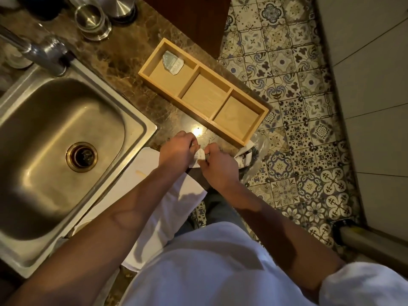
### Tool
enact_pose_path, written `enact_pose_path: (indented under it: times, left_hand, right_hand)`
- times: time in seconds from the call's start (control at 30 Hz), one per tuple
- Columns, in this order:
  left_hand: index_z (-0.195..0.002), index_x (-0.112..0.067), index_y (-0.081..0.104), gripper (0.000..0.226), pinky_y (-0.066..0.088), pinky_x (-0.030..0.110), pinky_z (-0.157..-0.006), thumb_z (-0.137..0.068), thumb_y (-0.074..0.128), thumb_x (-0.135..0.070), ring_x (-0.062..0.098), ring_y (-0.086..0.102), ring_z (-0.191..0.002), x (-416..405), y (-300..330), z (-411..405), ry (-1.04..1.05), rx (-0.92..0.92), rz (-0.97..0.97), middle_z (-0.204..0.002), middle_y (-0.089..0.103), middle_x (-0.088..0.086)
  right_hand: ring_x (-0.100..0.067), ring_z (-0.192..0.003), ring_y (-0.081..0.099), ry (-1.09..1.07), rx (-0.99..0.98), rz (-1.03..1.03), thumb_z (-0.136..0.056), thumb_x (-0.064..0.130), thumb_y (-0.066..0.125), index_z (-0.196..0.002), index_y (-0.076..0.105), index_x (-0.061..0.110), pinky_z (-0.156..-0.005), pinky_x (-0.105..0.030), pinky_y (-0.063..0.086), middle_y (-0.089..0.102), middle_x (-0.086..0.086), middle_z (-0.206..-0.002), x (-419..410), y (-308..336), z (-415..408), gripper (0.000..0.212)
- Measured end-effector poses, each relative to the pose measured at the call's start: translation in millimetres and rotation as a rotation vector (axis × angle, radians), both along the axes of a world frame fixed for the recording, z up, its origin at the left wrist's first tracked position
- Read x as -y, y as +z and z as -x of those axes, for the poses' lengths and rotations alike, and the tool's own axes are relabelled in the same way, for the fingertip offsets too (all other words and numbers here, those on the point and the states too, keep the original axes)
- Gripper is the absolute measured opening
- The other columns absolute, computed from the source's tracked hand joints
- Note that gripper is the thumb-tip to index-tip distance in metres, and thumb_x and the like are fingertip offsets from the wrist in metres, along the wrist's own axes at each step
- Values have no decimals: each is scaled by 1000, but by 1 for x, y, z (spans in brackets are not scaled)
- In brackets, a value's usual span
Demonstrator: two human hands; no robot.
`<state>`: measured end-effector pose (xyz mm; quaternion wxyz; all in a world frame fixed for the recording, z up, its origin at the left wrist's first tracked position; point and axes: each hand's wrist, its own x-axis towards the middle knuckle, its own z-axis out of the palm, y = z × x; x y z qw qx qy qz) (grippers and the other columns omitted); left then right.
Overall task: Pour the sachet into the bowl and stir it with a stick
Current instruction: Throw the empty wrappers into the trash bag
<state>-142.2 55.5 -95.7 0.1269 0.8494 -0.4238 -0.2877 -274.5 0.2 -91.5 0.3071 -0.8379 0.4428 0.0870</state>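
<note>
A small white sachet (200, 156) is pinched between both my hands above the front edge of the marble counter. My left hand (177, 150) grips its left end and my right hand (217, 165) grips its right end, fingers closed on it. Much of the sachet is hidden by my fingers. No bowl or stick shows near my hands. A grey sachet (172, 64) lies in the far compartment of a wooden tray (240, 141).
A steel sink (55, 138) with a tap (44, 51) fills the left. A glass jar (92, 21) stands at the back. A white cloth (163, 208) hangs over the counter edge under my left arm. A bin with a plastic liner (251, 155) sits on the patterned floor.
</note>
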Motion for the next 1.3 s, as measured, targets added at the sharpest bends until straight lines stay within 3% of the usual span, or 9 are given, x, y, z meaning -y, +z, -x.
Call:
enact_pose_path:
  times: [0.27,0.53,0.77,0.93,1.03,1.13,1.3]
  left_hand:
    - [-90,-13,62,22,35,32,-62,-97,61,-34,23,56,-75,-10,3,-5,138,-67,33,-81,60,0]
    - [-88,-14,68,30,42,33,-65,-98,60,-41,20,60,-78,-17,16,-8,179,-149,137,-86,67,3]
    - [-96,-11,76,24,44,21,-68,-98,63,-32,15,64,-80,-17,33,-1,234,-199,238,-89,73,2]
    - [-102,-13,78,21,43,10,-68,-99,64,-28,0,62,-73,-17,49,11,300,-261,271,-86,70,-7]
    - [-100,-15,78,18,46,15,-69,-98,65,-28,0,63,-71,-15,64,20,357,-315,296,-84,71,-9]
    - [-92,-21,78,14,52,23,-68,-97,67,-27,-1,62,-63,-12,83,34,428,-416,328,-78,73,-9]
    - [-91,-28,81,10,61,42,-81,-93,71,-31,14,68,-73,-10,118,50,506,-572,403,-82,78,-2]
  right_hand:
    - [-23,-81,70,43,-14,7,-99,35,57,-108,62,17,-62,-27,38,73,-2,-90,1,5,1,21]
    - [-14,-65,62,5,11,12,-96,42,58,-85,64,24,-59,-28,53,62,7,-70,7,14,8,22]
    - [-11,-62,57,19,135,19,-95,38,59,-83,69,23,-58,-32,53,61,8,-66,20,32,25,22]
    - [-10,-55,49,-24,206,-19,-97,36,59,-74,62,29,-55,-28,39,48,11,-55,29,47,44,24]
    - [-9,-58,55,-32,222,-27,-99,42,56,-88,69,27,-52,-26,39,55,11,-60,38,57,59,23]
    - [-12,-62,61,-53,194,-9,-99,47,54,-98,71,25,-56,-28,49,58,11,-64,47,68,73,28]
    - [-9,-54,57,-147,301,26,-99,40,59,-75,62,27,-55,-29,49,57,8,-58,54,97,101,27]
